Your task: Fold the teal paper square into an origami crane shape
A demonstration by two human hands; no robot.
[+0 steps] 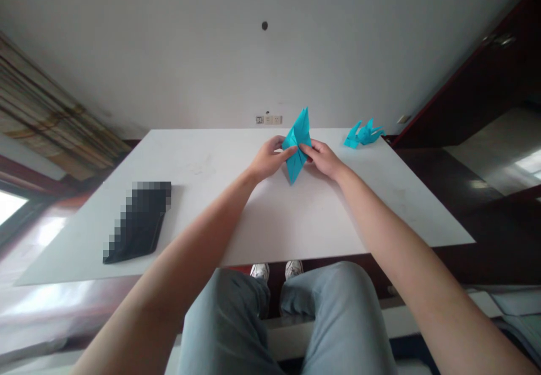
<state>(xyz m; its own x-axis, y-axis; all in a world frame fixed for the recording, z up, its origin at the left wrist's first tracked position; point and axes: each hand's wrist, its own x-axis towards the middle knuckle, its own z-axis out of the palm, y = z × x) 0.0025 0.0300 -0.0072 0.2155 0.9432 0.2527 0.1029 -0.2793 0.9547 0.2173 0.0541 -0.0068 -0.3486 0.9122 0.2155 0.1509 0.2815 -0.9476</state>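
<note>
A blue sheet of origami paper (pixel 301 131), folded into a long diamond with pointed ends, is held upright above the white table. My left hand (pixel 270 158) grips its left edge, thumb on the front face and fingers behind. On the opposite edge my right hand (pixel 323 158) pinches it the same way, its thumb close to the left thumb near the middle. The fingers behind the paper are partly hidden. To the right, folded blue paper cranes (pixel 367 133) sit on the table near its far edge.
The white table (pixel 203 194) reaches to the wall, which carries power sockets (pixel 269 120). A dark flat object (pixel 141 223), partly pixelated, lies on the table's left side. My knees are below the near edge. A curtain (pixel 46 115) hangs at the left.
</note>
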